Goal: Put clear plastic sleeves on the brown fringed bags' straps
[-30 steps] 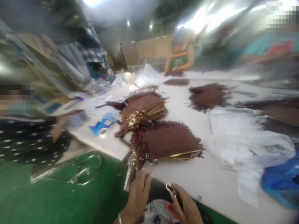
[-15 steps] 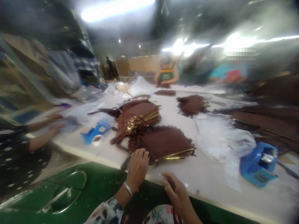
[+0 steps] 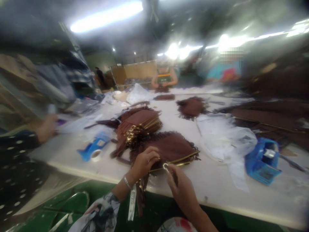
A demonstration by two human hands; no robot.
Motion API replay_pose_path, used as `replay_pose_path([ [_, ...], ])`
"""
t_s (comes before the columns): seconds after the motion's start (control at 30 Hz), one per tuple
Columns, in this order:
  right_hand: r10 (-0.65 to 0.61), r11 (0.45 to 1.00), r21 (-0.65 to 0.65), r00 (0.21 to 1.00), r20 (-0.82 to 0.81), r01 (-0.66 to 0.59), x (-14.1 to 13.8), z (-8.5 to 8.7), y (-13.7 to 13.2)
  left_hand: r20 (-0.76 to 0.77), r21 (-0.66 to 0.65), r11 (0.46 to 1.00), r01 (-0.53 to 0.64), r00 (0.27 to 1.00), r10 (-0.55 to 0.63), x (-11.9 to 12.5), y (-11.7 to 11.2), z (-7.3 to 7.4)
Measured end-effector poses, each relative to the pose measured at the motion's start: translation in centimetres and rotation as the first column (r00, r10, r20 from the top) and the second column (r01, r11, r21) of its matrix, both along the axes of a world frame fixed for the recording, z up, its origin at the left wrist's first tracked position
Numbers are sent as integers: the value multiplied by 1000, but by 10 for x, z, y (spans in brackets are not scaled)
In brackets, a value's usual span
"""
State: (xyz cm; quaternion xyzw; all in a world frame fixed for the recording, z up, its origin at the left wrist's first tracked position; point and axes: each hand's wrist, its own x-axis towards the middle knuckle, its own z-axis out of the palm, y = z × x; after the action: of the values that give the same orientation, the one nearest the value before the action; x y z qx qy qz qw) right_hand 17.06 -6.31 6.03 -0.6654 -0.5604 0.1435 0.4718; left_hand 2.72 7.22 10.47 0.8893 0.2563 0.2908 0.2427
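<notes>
A brown fringed bag (image 3: 175,146) with a gold zip along its near edge lies flat on the white table in front of me. My left hand (image 3: 146,161) is closed at its near left corner, fingers curled on the edge. In my right hand (image 3: 180,182), closed, is a small shiny metal piece with a ring-shaped end (image 3: 165,166), close to the zip; the rest of it is hidden in my fingers. Brown fringe strips (image 3: 141,196) and a pale tag (image 3: 131,204) hang over the table's edge below my left hand.
Stacked brown bags (image 3: 142,120) with gold chains lie behind. Blue tape dispensers (image 3: 262,161) stand right and left (image 3: 93,146). Clear plastic bags (image 3: 222,137) and another brown bag (image 3: 191,106) are farther back. A co-worker's hand (image 3: 48,127) is at left; other people stand across the table.
My right hand has moved up to the bag's zip with the metal piece. My left hand has shifted slightly right along the edge. Fringe and tag now hang down. The co-worker's arm has risen.
</notes>
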Motion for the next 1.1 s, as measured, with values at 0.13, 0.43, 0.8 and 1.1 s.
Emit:
replay_pose_path([
  [0.13,-150,987,90,949,277,130,3,9,21,133,-184,982,31,991,-6,13,-5,-3],
  [0.43,-338,941,185,751,567,283,9,12,35,158,-218,976,17,987,18,34,-8,-13],
  [0.8,-383,920,217,632,673,327,17,22,38,-17,-86,995,-51,999,49,47,-6,-12],
  [1.1,-326,938,191,556,765,288,28,11,47,-30,-91,990,-106,994,103,56,-7,-8],
])
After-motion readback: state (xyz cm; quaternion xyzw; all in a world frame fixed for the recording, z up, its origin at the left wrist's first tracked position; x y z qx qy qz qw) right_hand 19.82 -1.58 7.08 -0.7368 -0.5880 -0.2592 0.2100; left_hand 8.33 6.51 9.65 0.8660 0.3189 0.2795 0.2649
